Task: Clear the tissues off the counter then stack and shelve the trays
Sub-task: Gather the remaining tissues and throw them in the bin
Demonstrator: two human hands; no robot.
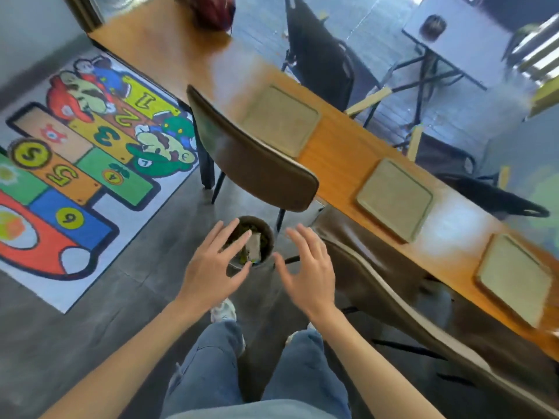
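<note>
Three olive-green trays lie in a row on the long wooden counter (338,152): one far (281,119), one in the middle (394,199), one near (514,279). No tissues show on the counter. A small dark round bin (266,234) stands on the floor below me, with crumpled paper (254,246) and scraps inside. My left hand (216,267) hovers over the bin's left side, fingers spread, holding nothing. My right hand (308,267) hovers just right of the bin, also spread and holding nothing.
Two brown chairs stand along the counter's near side, one behind the bin (251,155) and one to my right (378,279). A colourful numbered play mat (75,164) covers the floor at left. A dark red bag (214,10) sits at the counter's far end.
</note>
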